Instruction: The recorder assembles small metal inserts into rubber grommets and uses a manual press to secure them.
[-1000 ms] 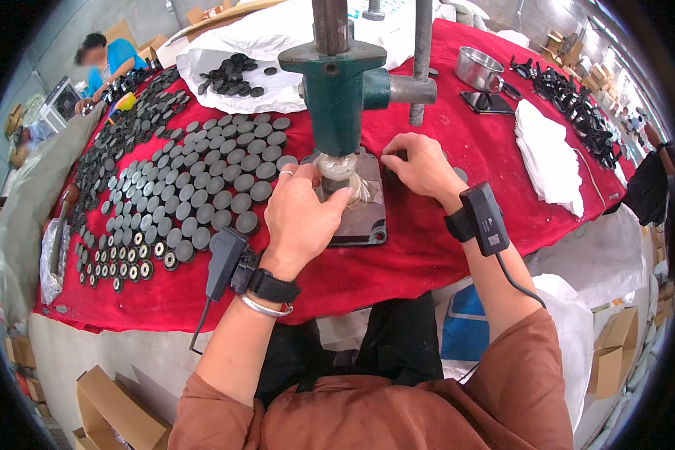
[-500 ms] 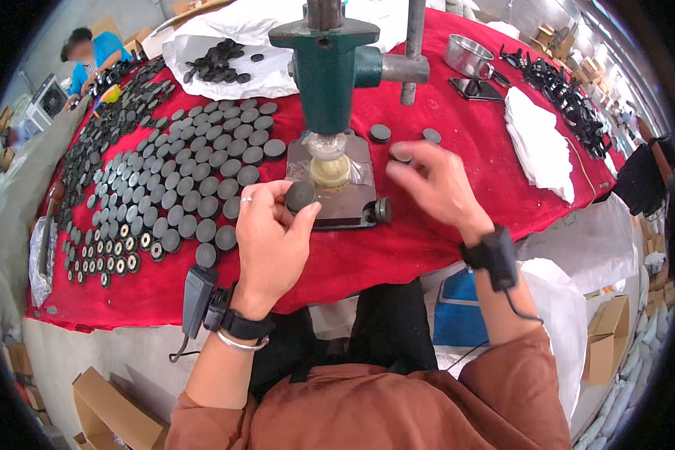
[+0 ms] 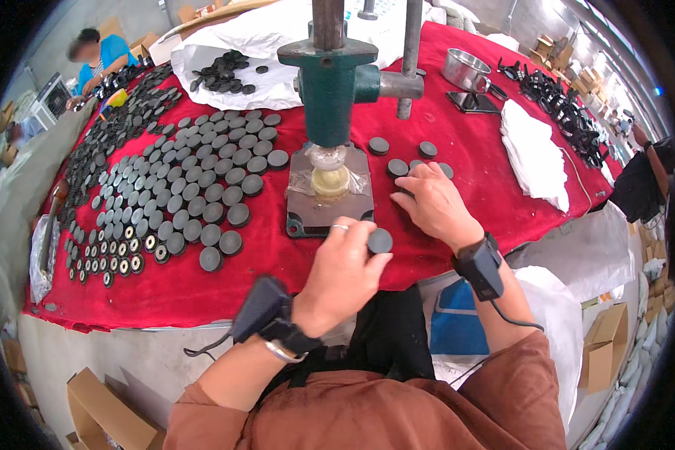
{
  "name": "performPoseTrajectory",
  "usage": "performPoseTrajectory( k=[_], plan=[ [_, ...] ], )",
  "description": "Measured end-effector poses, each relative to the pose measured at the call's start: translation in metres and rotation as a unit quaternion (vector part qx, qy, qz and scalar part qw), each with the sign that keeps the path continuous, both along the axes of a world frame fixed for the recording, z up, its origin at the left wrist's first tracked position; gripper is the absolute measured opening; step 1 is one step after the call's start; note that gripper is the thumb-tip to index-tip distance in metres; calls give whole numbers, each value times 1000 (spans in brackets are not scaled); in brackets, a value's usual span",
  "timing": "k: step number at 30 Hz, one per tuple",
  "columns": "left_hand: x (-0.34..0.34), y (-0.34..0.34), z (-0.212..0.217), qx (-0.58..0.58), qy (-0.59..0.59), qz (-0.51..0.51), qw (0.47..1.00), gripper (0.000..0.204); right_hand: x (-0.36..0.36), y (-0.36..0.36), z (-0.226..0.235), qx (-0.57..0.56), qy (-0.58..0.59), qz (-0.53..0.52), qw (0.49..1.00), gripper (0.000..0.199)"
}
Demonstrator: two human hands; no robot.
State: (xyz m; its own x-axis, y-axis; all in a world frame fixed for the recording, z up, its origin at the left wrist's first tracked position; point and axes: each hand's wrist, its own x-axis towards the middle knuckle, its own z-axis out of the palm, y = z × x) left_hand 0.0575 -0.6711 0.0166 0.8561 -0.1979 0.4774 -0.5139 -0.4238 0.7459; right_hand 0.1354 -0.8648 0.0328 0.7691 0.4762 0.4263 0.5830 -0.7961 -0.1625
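My left hand [image 3: 343, 274] is in front of the press base, its thumb and fingers pinching a dark grey round cap [image 3: 379, 241]. To the right of the base, my right hand [image 3: 436, 204] is low over the red cloth. Its fingers are bent and the thumb is close to the index finger; what is between them, if anything, is hidden. Just beyond these fingers lie several similar caps [image 3: 397, 168], partly covered by the hand. Between my hands and farther back is a green hand press [image 3: 328, 90], with a pale round die [image 3: 330, 181] on its metal base [image 3: 328, 214].
Rows of grey caps [image 3: 191, 191] cover the left of the red cloth [image 3: 277, 274], some showing pale ringed undersides. A white sheet [image 3: 277, 86] bears black pieces. On the right are a metal cup [image 3: 466, 69], a phone [image 3: 472, 103], white cloth [image 3: 529, 154] and black parts [image 3: 562, 105]. Another person sits far left.
My left hand has moved right and nearer to me, a cap in its fingers. My right hand has come down slightly toward the cloth. The cap at the base's right corner no longer shows there.
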Motion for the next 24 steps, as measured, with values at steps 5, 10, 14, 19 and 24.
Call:
performPoseTrajectory(
  k=[5,10,14,19,24],
  plan=[
    [22,-40,10,145,-48,6,988,30,22,-13,-5,5,-145,-122,982,17],
    [52,-57,-3,239,-32,86,967,26,-1,-6,8,184,-25,-130,974,16],
    [48,-59,3,195,-18,103,975,48,-18,-11,5,259,214,-17,942,27],
    [-4,-2,17,75,-109,5,991,45,-31,-9,7,268,223,-65,935,39],
    [-37,94,14,117,-88,131,981,26,-16,7,-10,122,68,17,990,35]
  ],
)
